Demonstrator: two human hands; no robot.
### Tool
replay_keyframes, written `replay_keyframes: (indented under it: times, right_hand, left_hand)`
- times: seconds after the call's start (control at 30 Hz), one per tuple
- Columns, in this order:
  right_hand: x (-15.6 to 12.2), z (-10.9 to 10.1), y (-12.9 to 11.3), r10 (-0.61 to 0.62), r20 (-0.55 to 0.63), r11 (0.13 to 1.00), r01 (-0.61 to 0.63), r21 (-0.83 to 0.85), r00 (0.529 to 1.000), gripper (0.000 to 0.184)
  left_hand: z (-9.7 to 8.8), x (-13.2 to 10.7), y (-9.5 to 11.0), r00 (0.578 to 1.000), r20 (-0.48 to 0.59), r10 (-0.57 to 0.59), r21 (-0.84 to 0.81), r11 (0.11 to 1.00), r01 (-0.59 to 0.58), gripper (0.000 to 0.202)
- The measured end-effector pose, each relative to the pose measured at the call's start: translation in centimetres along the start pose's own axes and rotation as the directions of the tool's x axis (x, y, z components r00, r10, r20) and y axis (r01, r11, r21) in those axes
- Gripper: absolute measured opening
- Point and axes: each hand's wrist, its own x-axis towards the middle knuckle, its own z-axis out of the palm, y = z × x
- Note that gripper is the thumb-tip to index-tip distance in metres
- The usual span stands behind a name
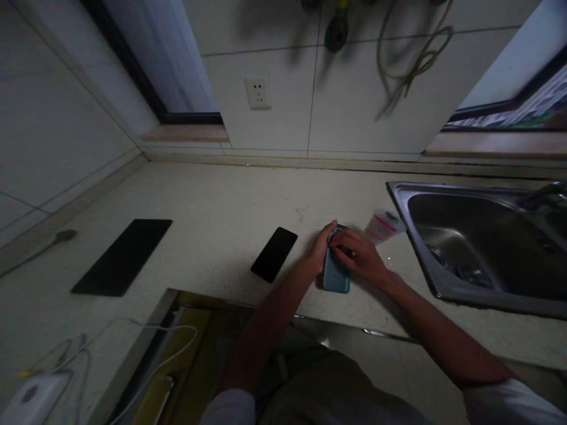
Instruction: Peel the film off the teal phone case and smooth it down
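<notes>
A blue phone case lies on the countertop in front of me; whether a phone sits inside it I cannot tell. My left hand grips its upper left edge, the thumb side along the rim. Bent fingers of my right hand pinch at the upper part of the case and cover much of it. To the left of my hands, a black phone rests flat, its dark face upward. Close to the right hand's far side is a clear plastic packet with pink print.
A steel sink is set into the counter at the right. At the left lies a dark flat panel. A white device with cables stands at the lower left, beside an opening with a yellow drawer. The wall has a socket.
</notes>
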Motion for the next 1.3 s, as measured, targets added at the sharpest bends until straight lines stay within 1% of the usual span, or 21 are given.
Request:
replay_keyframes:
  times: [0.13, 0.2, 0.3, 0.37, 0.47, 0.53, 0.67, 0.77, 0.83, 0.93, 1.0, 1.17, 1.3]
  right_hand:
    - [0.3, -0.5, -0.3, -0.05, 0.062, 0.999, 0.049, 0.007, 0.997, 0.016]
    - [0.3, -0.6, -0.5, -0.081, 0.117, 0.997, 0.08, 0.018, 0.99, 0.014]
    - [0.3, -0.6, -0.8, -0.137, 0.228, 0.99, 0.126, 0.063, 0.964, 0.012]
    - [0.2, -0.5, -0.9, -0.159, 0.283, 0.985, 0.132, 0.11, 0.946, 0.013]
    - [0.2, -0.6, -1.0, -0.145, 0.346, 0.983, 0.096, 0.155, 0.927, 0.014]
    - [0.2, -0.8, -0.9, -0.123, 0.399, 0.986, 0.064, 0.156, 0.909, 0.014]
    - [0.4, -1.5, -0.5, -0.052, 0.489, 0.997, 0.018, 0.074, 0.871, 0.014]
    - [0.4, -1.7, 0.1, -0.004, 0.478, 0.999, 0.027, -0.041, 0.879, 0.013]
    - [0.2, -1.7, 0.4, 0.024, 0.421, 0.994, 0.025, -0.111, 0.907, 0.015]
    - [0.0, -1.6, 0.9, 0.09, 0.3, 0.985, -0.04, -0.168, 0.95, 0.027]
    - [0.0, -1.6, 1.0, 0.12, 0.261, 0.981, -0.073, -0.181, 0.958, 0.031]
    - [0.2, -2.0, 1.1, 0.075, 0.354, 0.989, -0.024, -0.145, 0.932, 0.025]
    - [0.3, -2.6, 1.5, 0.035, 0.373, 0.998, -0.015, -0.056, 0.927, 0.026]
  left_hand:
    - [-0.3, 0.3, 0.1, 1.0, 0.005, -0.018, -0.013, 1.0, 0.018, 0.04]
    - [-0.3, 0.3, 0.1, 1.0, 0.011, -0.009, -0.007, 1.0, 0.009, 0.041]
    - [-0.2, 0.1, 0.2, 1.0, 0.029, 0.0, 0.006, 1.0, 0.0, 0.04]
    - [0.1, -0.2, 0.4, 1.0, 0.026, -0.012, 0.015, 1.0, 0.011, 0.04]
    - [0.6, -0.7, 0.6, 1.0, 0.003, -0.011, 0.022, 1.0, 0.011, 0.042]
    - [0.8, -1.0, 0.8, 1.0, -0.005, -0.012, 0.028, 1.0, 0.012, 0.045]
    - [1.0, -1.0, 1.0, 0.999, 0.015, -0.045, 0.016, 0.999, 0.045, 0.053]
    - [0.8, -0.6, 1.1, 0.999, 0.027, -0.028, -0.021, 0.999, 0.029, 0.051]
    - [0.5, -0.4, 1.2, 1.0, 0.005, 0.001, -0.05, 0.999, -0.001, 0.047]
    - [0.2, 0.0, 1.1, 1.0, -0.006, 0.011, -0.058, 0.998, -0.012, 0.042]
    - [-0.1, 0.2, 1.0, 1.0, 0.005, 0.015, -0.052, 0.999, -0.015, 0.04]
    - [-0.5, 0.5, 0.7, 1.0, -0.003, -0.007, -0.043, 0.999, 0.007, 0.042]
    - [-0.3, 0.4, 0.7, 1.0, -0.004, -0.001, -0.04, 0.999, 0.001, 0.043]
